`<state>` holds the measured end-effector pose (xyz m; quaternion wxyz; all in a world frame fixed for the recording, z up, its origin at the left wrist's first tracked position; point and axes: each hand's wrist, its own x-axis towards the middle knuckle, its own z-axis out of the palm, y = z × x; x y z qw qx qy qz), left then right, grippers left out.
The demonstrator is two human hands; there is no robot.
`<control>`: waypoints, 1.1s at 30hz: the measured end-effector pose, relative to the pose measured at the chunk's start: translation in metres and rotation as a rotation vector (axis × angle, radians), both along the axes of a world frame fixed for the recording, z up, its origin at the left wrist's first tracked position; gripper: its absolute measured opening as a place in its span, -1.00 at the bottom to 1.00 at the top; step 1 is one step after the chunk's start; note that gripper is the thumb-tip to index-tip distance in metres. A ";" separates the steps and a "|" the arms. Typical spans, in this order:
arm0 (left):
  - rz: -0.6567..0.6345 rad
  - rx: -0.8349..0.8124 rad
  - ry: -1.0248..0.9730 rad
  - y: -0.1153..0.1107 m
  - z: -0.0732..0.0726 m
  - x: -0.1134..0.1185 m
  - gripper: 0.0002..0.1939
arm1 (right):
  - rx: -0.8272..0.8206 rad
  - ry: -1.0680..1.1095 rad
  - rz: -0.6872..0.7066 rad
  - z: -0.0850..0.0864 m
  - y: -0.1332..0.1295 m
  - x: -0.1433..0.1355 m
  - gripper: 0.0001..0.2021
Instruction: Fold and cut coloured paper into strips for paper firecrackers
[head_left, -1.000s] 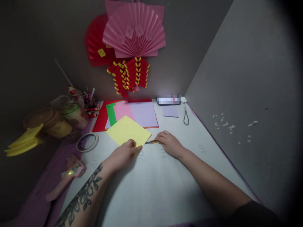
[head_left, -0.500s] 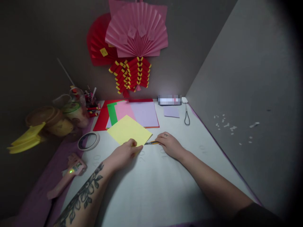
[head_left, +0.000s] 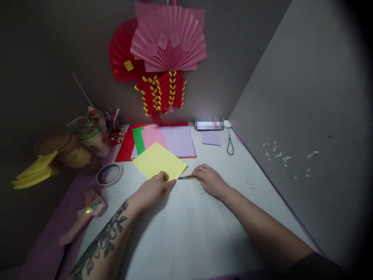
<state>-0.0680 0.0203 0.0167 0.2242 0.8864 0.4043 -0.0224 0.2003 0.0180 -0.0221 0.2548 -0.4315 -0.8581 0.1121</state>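
- Where purple cloth edges the pale worktop (head_left: 163, 241), at lower left of the frame, lies a pink glue gun (head_left: 83, 219) with a small green light; a roll of tape (head_left: 100, 179) is above it.
- Left of centre, the left hand (head_left: 155, 188) rests over the near corner of a yellow sheet (head_left: 159, 157); its fingers are bent and close together, but I cannot tell whether they pinch the paper or only press it.
- At the centre, the yellow sheet lies turned like a diamond, one corner pointing up the frame; it looks roughly square, so no clear long axis shows.
- Right of it, what looks like an orange-and-black craft knife (head_left: 186, 177) lies nearly sideways, its long axis left to right, grey tip pointing left at the sheet's edge, just beside the left fingertip.
- Right of centre, the right hand (head_left: 209, 179) pinches the knife's other end between drawn-together fingers.
- The step appears to be placing the tip against paper; a next stroke would call for a flat sheet and the left fingertip kept clear.
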 end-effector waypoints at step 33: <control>0.012 -0.004 0.043 -0.001 0.003 0.003 -0.46 | -0.003 0.040 -0.012 -0.002 -0.010 0.000 -0.75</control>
